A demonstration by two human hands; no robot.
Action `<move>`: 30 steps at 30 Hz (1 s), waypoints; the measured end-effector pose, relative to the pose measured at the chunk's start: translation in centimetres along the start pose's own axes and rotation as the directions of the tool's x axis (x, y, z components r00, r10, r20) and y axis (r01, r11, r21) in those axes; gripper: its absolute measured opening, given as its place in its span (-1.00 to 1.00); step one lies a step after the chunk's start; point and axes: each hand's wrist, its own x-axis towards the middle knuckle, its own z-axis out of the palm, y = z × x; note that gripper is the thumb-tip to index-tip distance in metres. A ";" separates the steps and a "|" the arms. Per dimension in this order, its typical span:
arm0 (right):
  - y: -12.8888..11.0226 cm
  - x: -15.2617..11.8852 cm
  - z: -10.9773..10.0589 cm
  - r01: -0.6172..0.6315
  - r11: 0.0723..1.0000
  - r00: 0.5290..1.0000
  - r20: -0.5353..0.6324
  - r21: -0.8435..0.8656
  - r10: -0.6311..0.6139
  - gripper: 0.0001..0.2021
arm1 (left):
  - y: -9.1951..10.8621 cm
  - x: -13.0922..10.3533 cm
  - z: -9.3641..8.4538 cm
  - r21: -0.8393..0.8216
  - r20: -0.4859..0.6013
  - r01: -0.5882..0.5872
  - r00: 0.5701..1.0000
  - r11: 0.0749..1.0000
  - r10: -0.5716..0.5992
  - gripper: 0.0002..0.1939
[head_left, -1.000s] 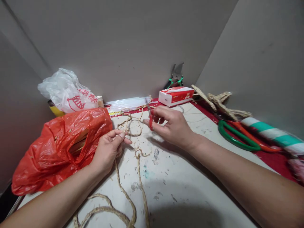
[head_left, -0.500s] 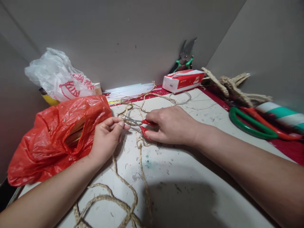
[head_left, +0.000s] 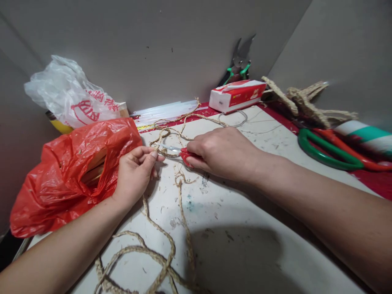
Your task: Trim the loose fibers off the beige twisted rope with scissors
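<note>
My right hand (head_left: 220, 149) grips a small pair of scissors (head_left: 170, 147) by its red handles. The blades are together and point left, close to the fingertips of my left hand (head_left: 137, 165). That hand is closed in a pinch on a thin braided straw cord (head_left: 159, 226), which hangs below it and runs down the table. The pinched end is mostly hidden by the fingers. Beneath the scissors lies a loop of the same kind of cord (head_left: 167, 131). A second frayed, knotted strand (head_left: 181, 192) lies between the hands.
A red plastic bag (head_left: 61, 171) with wooden pieces inside sits left, before a white bag (head_left: 73, 98). At the back are clear sticks (head_left: 167, 112), a red-white box (head_left: 237, 96) and pruning shears (head_left: 240, 61). Large green-and-orange-handled scissors (head_left: 329, 153) and straw braids (head_left: 309, 102) lie right.
The scissors' blades have come together from slightly apart, as the fingers of my right hand closed. My left hand keeps its pinch and hardly moves. The view has tilted a little.
</note>
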 end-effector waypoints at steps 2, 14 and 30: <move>0.1 0.0 0.1 -0.037 0.999 0.999 -0.023 0.026 0.038 -0.70 | 0.0 0.0 0.0 -0.009 0.001 -0.012 1.000 1.000 0.012 -0.80; -0.3 0.0 0.3 -0.052 0.999 0.998 0.020 0.005 0.052 -0.69 | -0.3 0.2 -0.1 -0.052 0.018 0.000 1.000 0.999 0.001 -0.81; -0.2 0.0 1.0 0.024 0.999 0.999 -0.042 -0.028 -0.025 -0.66 | 0.2 0.7 -0.4 -0.350 0.266 0.269 0.947 0.897 -0.181 -0.75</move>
